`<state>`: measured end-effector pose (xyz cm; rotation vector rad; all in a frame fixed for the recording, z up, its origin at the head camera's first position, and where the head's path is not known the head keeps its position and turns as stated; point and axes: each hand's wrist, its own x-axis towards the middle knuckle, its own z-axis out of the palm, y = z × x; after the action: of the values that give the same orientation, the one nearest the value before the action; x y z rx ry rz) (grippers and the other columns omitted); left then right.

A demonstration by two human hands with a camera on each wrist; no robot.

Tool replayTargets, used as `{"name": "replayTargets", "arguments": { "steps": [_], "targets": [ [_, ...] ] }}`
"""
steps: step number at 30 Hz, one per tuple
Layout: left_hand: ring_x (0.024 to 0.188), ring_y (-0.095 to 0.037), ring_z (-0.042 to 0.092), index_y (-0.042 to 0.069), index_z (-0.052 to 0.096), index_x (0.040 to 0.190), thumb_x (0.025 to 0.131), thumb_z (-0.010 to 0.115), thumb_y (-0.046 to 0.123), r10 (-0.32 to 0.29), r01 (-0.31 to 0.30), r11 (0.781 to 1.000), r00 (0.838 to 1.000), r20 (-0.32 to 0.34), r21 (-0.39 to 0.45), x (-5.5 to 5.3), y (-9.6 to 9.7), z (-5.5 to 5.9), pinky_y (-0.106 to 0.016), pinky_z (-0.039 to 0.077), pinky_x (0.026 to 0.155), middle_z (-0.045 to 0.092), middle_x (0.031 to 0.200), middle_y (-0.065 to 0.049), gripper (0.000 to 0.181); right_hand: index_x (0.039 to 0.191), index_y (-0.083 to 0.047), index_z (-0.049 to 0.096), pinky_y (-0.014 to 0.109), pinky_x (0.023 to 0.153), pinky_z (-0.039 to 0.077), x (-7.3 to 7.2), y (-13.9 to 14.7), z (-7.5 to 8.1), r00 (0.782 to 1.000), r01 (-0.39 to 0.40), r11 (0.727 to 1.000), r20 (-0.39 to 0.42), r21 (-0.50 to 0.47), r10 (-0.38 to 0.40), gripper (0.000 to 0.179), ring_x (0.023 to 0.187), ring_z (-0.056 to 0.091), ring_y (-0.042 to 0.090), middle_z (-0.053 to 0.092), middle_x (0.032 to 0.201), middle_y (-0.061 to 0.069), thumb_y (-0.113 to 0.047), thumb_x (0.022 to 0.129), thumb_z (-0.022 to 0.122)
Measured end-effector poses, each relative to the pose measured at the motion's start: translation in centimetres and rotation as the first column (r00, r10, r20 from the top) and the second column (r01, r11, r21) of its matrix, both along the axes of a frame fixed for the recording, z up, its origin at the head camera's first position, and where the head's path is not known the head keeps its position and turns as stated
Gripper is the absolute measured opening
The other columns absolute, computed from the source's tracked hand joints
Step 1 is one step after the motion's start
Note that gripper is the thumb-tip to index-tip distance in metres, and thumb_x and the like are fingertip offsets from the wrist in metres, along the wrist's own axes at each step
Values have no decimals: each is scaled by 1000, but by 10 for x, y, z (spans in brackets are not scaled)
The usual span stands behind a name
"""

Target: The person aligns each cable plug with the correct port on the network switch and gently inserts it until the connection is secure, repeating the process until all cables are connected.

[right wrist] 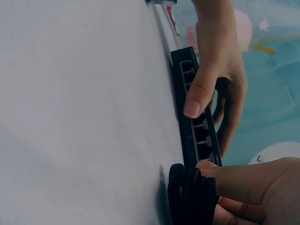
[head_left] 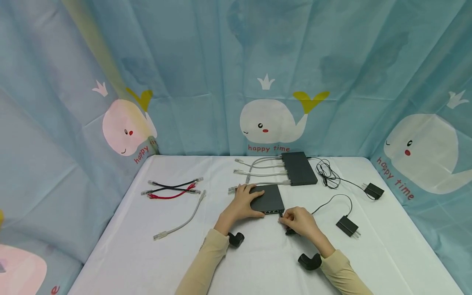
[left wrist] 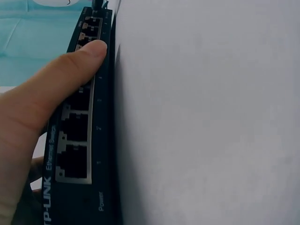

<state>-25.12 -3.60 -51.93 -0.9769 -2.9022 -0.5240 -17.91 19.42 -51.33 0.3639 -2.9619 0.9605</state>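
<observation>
A black TP-LINK Ethernet switch [head_left: 268,200] lies on the white-covered table, its row of ports facing the person. My left hand [head_left: 241,205] grips it from the left, fingers over the top and thumb across the ports; in the left wrist view that thumb [left wrist: 77,65] covers part of the row. At the switch's right end, my right hand [head_left: 300,221] pinches the power plug [head_left: 281,214], whose tip is right at the end of the port face. A bundled black cord [right wrist: 187,197] hangs by the right fingers and leads to a power adapter [head_left: 347,226].
Behind stands another black switch [head_left: 299,169] with several pale network cables on its left side and a coiled cord [head_left: 328,174] running to an adapter [head_left: 374,191]. At left lie black cables [head_left: 169,187], a red cable [head_left: 166,198] and a grey cable [head_left: 188,221].
</observation>
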Motion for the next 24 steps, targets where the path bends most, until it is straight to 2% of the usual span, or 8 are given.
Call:
{"name": "replayTargets", "arguments": {
  "steps": [3, 8, 12, 18, 24],
  "targets": [
    [135, -36, 24, 29, 41, 141, 70, 68, 64, -10, 10, 1000, 1000, 17, -25, -2, -2, 0, -56, 13, 111, 27, 148, -9, 83, 60, -20, 63, 21, 44, 35, -1, -1, -4, 1000, 16, 1000, -2, -14, -16, 24, 44, 45, 3, 55, 50, -14, -26, 80, 72],
    [135, -38, 21, 28, 38, 142, 72, 69, 60, -39, 40, 999, 998, 57, -30, -1, -2, 5, -54, 21, 109, 25, 150, -10, 83, 59, -22, 62, 22, 45, 36, 0, -1, -8, 999, 53, 999, 11, -12, -53, 24, 46, 47, 4, 55, 50, -14, -27, 80, 72],
    [135, -37, 22, 27, 38, 142, 73, 69, 59, -58, 60, 997, 997, 55, -44, -2, -2, 9, -53, 27, 106, 25, 149, -13, 82, 59, -21, 62, 23, 44, 35, 0, 0, -6, 997, 67, 997, 27, -31, -67, 25, 45, 48, 5, 55, 50, -14, -26, 81, 72],
    [134, -38, 24, 27, 38, 142, 72, 68, 61, -86, 88, 993, 996, 33, -82, -6, -2, 11, -53, 24, 107, 25, 148, -13, 83, 60, -20, 64, 23, 45, 35, 1, -2, -5, 995, 98, 994, 25, -54, -97, 23, 45, 48, 5, 56, 50, -13, -23, 80, 73],
    [133, -39, 24, 27, 38, 142, 73, 68, 60, -95, 98, 991, 995, 39, -88, -5, -3, 11, -54, 22, 107, 26, 147, -14, 83, 61, -18, 64, 23, 45, 34, 3, -5, -6, 993, 112, 991, 37, -71, -110, 22, 45, 47, 7, 56, 50, -11, -21, 81, 72]
  ]
}}
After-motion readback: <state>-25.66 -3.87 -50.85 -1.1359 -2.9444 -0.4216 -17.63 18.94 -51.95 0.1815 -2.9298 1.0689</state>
